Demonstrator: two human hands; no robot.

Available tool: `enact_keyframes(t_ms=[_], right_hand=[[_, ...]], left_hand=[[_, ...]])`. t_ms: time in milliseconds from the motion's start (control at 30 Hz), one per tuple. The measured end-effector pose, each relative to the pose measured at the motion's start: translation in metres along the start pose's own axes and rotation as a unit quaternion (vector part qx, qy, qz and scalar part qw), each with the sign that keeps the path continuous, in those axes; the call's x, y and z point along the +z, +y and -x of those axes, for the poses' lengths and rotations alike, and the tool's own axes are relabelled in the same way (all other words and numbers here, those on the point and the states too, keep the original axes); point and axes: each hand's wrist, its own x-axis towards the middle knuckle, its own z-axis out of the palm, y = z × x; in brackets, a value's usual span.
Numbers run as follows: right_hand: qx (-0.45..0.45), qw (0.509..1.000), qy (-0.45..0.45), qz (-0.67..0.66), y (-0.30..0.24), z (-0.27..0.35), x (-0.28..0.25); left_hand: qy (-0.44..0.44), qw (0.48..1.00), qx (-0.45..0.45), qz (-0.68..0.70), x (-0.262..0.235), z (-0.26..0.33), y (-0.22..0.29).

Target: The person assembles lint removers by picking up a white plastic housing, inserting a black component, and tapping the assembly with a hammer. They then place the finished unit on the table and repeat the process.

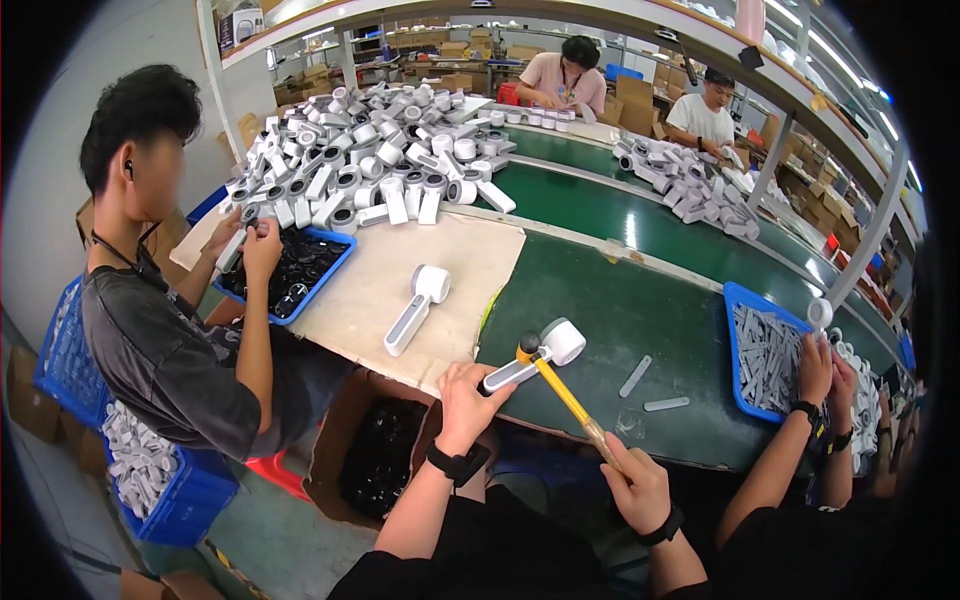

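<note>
Left hand (468, 393) grips the white plastic handheld device (535, 357) on the green bench (640, 300); right hand (632, 482) grasps the yellow-handled black-headed mallet (560, 390), its head touching the device.

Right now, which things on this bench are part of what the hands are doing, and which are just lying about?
In hand:
left hand gripping white handheld device
right hand holding yellow-handled mallet

Lying about:
second white device
two grey strips
blue tray
pile of devices
</note>
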Motion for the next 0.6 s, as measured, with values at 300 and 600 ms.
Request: enact_keyframes(t_ms=[300,600], right_hand=[[-0.053,0.998,-0.004,-0.026,-0.005,0.004,0.008],[-0.052,0.998,-0.034,0.009,0.002,0.01,0.009]], left_hand=[[-0.002,1.0,-0.001,0.009,0.005,0.004,-0.009],[0.01,1.0,-0.006,-0.001,0.004,0.005,-0.004]])
